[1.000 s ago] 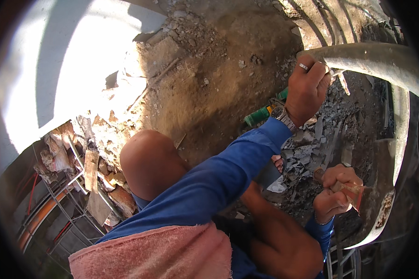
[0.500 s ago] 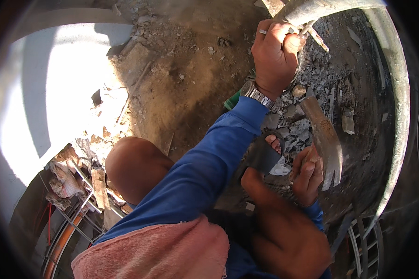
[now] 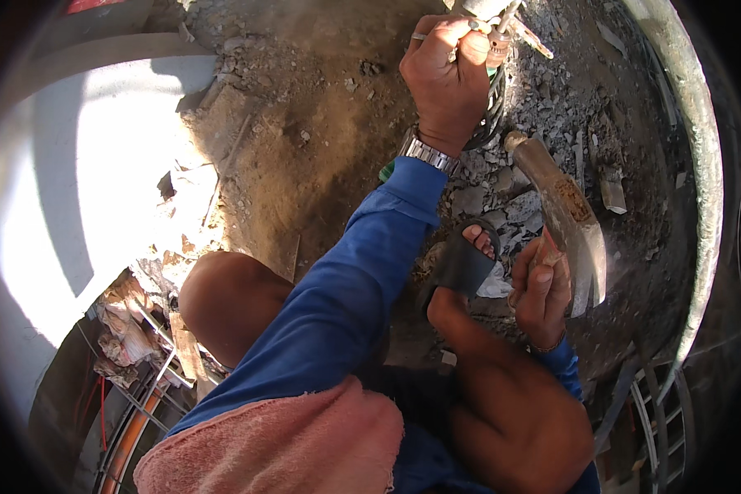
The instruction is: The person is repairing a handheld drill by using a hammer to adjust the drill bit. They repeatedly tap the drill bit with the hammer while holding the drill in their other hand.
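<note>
At the top, my left hand (image 3: 449, 78) is closed in a pinch on a small metal piece with a dark round end (image 3: 476, 25), like a nail; its other end is hidden. Close to those fingertips are a pale metal part (image 3: 486, 6) at the picture's edge and a coppery, drill-chuck-like cylinder (image 3: 499, 51). Lower right, my right hand (image 3: 542, 290) grips a worn claw hammer (image 3: 570, 206) by its handle. The hammer's round face points up toward my left hand, its claw down. A gap separates hammer and left hand.
A thick pale curved pipe (image 3: 701, 156) runs down the right side. Dark cable (image 3: 496, 115) and grey rubble (image 3: 523, 206) lie under my hands. My sandalled foot (image 3: 465, 259) is beside the rubble. Metal bars and debris (image 3: 152, 346) lie at lower left, near a bright white surface (image 3: 123, 148).
My left hand sits further left and higher in the picture, and the pipe's top bend has left view. The hammer head is higher and turned, showing more of its top.
</note>
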A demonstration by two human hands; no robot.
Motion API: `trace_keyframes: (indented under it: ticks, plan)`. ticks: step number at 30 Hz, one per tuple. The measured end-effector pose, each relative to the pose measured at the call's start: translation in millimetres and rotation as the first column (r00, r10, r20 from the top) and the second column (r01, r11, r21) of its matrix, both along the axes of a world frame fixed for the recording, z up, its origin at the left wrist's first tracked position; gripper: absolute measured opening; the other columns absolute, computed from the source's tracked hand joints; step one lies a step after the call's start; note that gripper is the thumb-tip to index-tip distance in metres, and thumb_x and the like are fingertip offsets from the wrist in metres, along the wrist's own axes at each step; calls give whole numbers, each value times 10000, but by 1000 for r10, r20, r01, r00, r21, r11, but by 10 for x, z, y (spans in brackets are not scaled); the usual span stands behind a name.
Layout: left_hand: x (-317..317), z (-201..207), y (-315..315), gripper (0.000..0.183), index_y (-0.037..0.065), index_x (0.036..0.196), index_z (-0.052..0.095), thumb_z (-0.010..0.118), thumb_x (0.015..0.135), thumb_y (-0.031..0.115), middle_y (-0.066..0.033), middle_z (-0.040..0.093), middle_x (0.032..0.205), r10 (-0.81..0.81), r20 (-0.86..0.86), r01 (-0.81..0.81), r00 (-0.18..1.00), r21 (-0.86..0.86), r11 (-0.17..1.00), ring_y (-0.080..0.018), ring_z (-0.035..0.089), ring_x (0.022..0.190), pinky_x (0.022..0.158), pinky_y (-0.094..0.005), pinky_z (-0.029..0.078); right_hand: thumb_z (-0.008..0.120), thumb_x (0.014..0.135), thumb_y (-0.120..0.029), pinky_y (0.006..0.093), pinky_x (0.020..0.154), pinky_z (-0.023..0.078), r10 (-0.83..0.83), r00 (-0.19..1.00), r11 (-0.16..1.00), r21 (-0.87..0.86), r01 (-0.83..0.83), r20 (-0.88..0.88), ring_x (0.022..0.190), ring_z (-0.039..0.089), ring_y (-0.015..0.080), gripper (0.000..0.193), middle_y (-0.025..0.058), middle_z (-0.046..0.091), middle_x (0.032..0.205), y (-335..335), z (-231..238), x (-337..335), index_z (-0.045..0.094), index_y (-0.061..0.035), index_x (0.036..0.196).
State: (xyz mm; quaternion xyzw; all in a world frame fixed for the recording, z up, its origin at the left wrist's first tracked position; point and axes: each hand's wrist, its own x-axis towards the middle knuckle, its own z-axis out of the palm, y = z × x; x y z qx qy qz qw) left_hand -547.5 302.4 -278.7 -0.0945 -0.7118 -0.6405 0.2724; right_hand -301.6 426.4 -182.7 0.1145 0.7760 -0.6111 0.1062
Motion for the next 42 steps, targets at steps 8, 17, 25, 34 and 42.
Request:
trace_keyframes:
  ticks: [8, 17, 25, 34, 42]
  plan:
    - [5, 108, 23, 98, -13, 986, 701, 673, 900, 24, -136, 704, 920, -31, 86, 30, 996, 18, 999, -241, 685, 814, 711, -328, 536, 308, 1103, -435, 243, 466, 311, -5, 999, 1000, 6, 5, -47, 566, 371, 63, 603, 35, 470, 779, -21, -44, 35, 301, -34, 1553]
    - [2, 114, 22, 120, -2, 1002, 716, 704, 891, 41, -126, 720, 948, -2, 75, 4, 997, -18, 1000, -208, 691, 827, 732, -313, 537, 305, 1102, -414, 253, 489, 294, -29, 998, 999, 25, 30, -63, 570, 362, 69, 543, 23, 453, 753, -56, -60, 10, 397, -12, 1455]
    - [-30, 88, 31, 97, 19, 970, 714, 723, 883, 61, -111, 716, 922, -13, 25, 13, 1000, -4, 1000, -205, 686, 813, 728, -309, 535, 311, 1096, -435, 261, 491, 281, -40, 999, 999, 31, 40, 14, 584, 364, 76, 520, 25, 445, 751, -43, -54, 17, 468, 11, 1315]
    - [74, 382, 47, 76, 8, 928, 651, 685, 917, 75, -91, 687, 835, -7, 338, 18, 941, -30, 999, -153, 670, 749, 673, -303, 524, 339, 1089, -446, 257, 505, 287, -98, 994, 992, -72, 102, 56, 599, 371, 81, 567, 28, 449, 772, -109, -12, -89, 432, 18, 1401]
    - [67, 301, 137, 57, 6, 950, 645, 631, 931, 57, -102, 669, 852, 3, 225, -13, 974, 44, 999, -189, 687, 786, 684, -316, 534, 335, 1086, -461, 257, 512, 290, -46, 997, 999, 6, 46, 61, 603, 375, 77, 538, 16, 436, 732, -29, -28, -28, 478, 22, 1275]
